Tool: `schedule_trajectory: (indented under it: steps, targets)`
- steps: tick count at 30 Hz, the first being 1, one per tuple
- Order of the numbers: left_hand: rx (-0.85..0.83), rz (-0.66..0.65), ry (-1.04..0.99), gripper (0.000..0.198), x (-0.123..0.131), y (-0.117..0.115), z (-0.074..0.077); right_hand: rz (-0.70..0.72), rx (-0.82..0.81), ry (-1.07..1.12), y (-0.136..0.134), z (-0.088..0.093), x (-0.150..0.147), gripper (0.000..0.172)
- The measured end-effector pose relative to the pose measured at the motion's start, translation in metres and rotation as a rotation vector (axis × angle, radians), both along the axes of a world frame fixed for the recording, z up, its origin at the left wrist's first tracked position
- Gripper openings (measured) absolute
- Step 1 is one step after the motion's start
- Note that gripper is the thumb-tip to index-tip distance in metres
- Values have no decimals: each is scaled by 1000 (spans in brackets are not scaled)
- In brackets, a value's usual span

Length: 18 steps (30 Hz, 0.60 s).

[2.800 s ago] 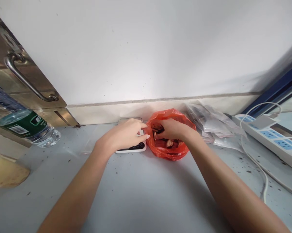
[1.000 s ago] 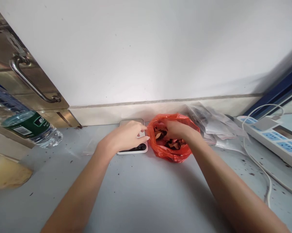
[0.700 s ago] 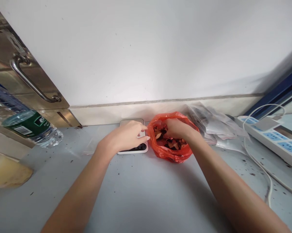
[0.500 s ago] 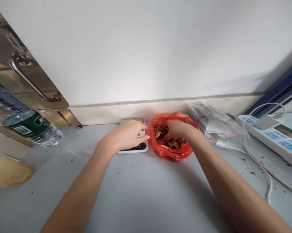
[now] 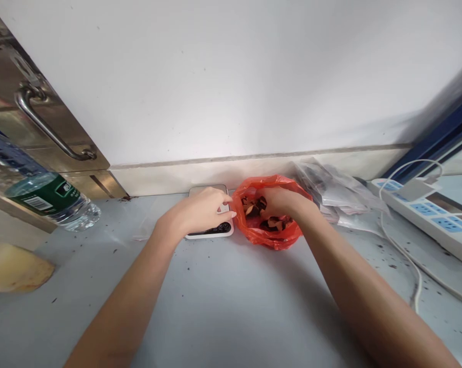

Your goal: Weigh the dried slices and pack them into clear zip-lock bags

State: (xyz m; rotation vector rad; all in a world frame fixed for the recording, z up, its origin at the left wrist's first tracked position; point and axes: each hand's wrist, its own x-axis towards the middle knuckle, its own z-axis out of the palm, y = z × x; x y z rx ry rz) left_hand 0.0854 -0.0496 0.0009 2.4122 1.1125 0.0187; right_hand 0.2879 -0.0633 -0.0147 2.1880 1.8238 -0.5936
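Note:
A red plastic bag stands with its mouth spread, and dark brown dried pieces with paler undersides lie inside. My right hand reaches down into it; the fingers are hidden among the pieces, so their grip does not show. At the bag's left rim, my left hand has its fingers bent and the tips closed on the red plastic. Beneath that hand sits a small white digital scale with a black button panel, mostly covered by the palm.
Clear plastic bags are piled right of the red bag. Farther right lies a white power strip with a cable. A water bottle and a yellowish container stand left. The wall closes off the back.
My right hand has shifted slightly within the bag, and the dried pieces there lie differently. The left hand stays at the rim. The whole view has shifted a little.

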Motion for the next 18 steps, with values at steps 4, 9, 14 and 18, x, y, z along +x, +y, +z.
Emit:
schedule_trajectory:
  steps: [4, 9, 14, 18]
  targets:
    - [-36, -1, 21, 32, 1, 1, 0, 13, 4, 10, 0, 3, -1, 30]
    - [-37, 2, 27, 31, 1, 1, 1, 24, 11, 32, 3, 1, 6, 29]
    - [-16, -11, 36, 31, 2, 1, 2, 57, 67, 103, 9, -3, 16, 40]
    - [-7, -16, 29, 31, 2, 1, 2, 68, 112, 149, 7, 4, 21, 49]
